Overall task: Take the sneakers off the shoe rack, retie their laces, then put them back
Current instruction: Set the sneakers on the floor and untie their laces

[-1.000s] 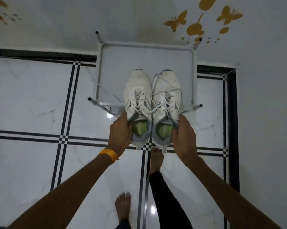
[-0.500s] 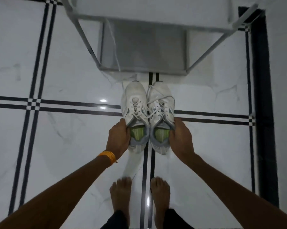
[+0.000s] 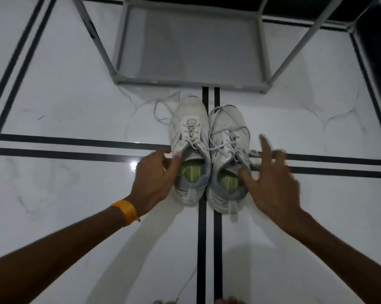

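Observation:
Two white sneakers with green insoles stand side by side on the floor, toes toward the rack: the left sneaker point(image 3: 190, 119) and the right sneaker point(image 3: 228, 121). Their laces are loose, and one lace point(image 3: 159, 111) trails onto the tiles at the left. My left hand point(image 3: 154, 178), with an orange wristband, pinches the left sneaker's collar. My right hand point(image 3: 273, 183) hovers blurred over the right sneaker's outer side with fingers spread, its thumb by the collar. The grey metal shoe rack point(image 3: 185, 81) stands just beyond the toes, and its bottom shelf holds nothing.
White marble floor point(image 3: 64, 106) with black inlay lines runs all around. A dark skirting and wall corner point(image 3: 374, 40) lie at the far right. My bare toes point(image 3: 228, 301) show at the bottom edge, close behind the sneakers.
The sneakers have come down from the air onto the floor in front of the rack. My right hand has let go and spread its fingers. The view has dropped closer.

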`<state>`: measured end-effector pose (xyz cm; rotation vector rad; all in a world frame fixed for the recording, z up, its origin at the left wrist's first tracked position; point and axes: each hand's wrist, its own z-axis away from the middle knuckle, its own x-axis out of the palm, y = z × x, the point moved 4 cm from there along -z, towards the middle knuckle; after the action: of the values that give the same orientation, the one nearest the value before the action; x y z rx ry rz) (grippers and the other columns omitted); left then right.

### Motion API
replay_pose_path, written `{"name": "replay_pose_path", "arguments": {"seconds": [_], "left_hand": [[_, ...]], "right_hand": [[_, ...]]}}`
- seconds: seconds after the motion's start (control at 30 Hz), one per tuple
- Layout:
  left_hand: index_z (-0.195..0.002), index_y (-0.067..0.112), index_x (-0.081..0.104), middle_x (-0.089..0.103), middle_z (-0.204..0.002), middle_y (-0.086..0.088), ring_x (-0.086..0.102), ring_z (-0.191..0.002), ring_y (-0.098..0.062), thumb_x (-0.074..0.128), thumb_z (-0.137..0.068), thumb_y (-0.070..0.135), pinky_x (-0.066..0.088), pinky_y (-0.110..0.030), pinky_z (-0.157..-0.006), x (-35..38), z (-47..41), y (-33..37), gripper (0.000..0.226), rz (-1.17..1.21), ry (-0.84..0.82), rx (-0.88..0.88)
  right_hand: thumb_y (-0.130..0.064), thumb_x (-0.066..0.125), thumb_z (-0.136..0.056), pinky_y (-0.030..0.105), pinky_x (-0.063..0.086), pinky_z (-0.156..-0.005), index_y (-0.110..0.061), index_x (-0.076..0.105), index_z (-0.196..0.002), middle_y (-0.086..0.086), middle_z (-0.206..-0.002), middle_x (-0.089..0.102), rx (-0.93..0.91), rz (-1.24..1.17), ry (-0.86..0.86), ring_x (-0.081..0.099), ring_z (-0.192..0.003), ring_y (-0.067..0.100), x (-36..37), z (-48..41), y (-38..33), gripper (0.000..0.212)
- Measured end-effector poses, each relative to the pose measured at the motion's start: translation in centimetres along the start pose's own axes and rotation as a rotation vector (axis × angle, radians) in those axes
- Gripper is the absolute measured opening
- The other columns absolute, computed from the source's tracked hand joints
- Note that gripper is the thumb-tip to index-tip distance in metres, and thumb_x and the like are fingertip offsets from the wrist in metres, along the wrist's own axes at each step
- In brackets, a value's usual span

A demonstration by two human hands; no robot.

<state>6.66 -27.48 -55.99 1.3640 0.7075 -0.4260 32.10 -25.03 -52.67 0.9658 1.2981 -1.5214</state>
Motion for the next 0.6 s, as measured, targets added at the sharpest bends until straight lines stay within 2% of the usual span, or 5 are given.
{"name": "replay_pose_path", "arguments": {"seconds": [0.1,0.2,0.33,0.5,0.6], "left_hand": [[-0.123,0.013,0.057,0.067,-0.104,-0.003,0.064,-0.079,-0.017,0.047,-0.099,0.019,0.050,-0.025,-0.072,-1.3,-1.7,-0.4,0.027,-0.042,0.137,0.138],[-0.122,0.006,0.061,0.066,-0.118,-0.011,0.063,-0.103,-0.026,0.049,-0.095,0.004,0.052,-0.036,-0.091,0.7,-3.3,-0.1,0.030,-0.128,-0.024,0.281],[-0.101,0.007,0.062,0.064,-0.105,-0.010,0.061,-0.090,-0.025,0.053,-0.096,0.012,0.054,-0.041,-0.077,1.0,-3.0,-0.3,0.011,-0.146,-0.046,0.369],[-0.094,0.014,0.048,0.063,-0.082,-0.007,0.060,-0.066,-0.024,0.040,-0.102,0.019,0.055,-0.039,-0.059,0.3,-3.2,-0.3,0.013,-0.011,-0.126,0.194],[-0.078,0.015,0.047,0.052,-0.070,-0.003,0.049,-0.061,-0.017,0.046,-0.099,0.014,0.044,-0.018,-0.046,0.4,-3.7,0.1,0.021,0.292,-0.169,-0.086]], "right_hand": [[-0.033,0.056,-0.094,0.034,0.053,-0.065,-0.019,0.040,-0.140,0.004,-0.134,0.044,-0.238,-0.111,0.211,0.062,-0.092,0.021,-2.5,-0.3,-3.7,0.051],[-0.022,0.058,-0.095,0.030,0.052,-0.079,-0.011,0.059,-0.124,0.007,-0.119,0.063,-0.280,-0.347,-0.100,0.065,-0.093,0.018,1.2,-2.5,-7.0,0.031],[-0.016,0.061,-0.095,0.021,0.049,-0.043,-0.005,0.067,-0.093,0.012,-0.062,0.068,-0.189,-0.549,-0.323,0.060,-0.040,0.011,3.9,-3.8,-7.4,0.013],[-0.009,0.057,-0.094,0.018,0.052,-0.053,-0.002,0.069,-0.086,0.010,-0.070,0.071,-0.141,-0.588,-0.242,0.064,-0.052,0.010,3.5,-4.6,-6.9,0.017],[-0.012,0.056,-0.093,0.024,0.046,-0.062,-0.006,0.068,-0.087,-0.002,-0.077,0.065,-0.051,-0.641,-0.243,0.060,-0.069,0.010,3.7,-5.0,-6.9,0.015]]}}
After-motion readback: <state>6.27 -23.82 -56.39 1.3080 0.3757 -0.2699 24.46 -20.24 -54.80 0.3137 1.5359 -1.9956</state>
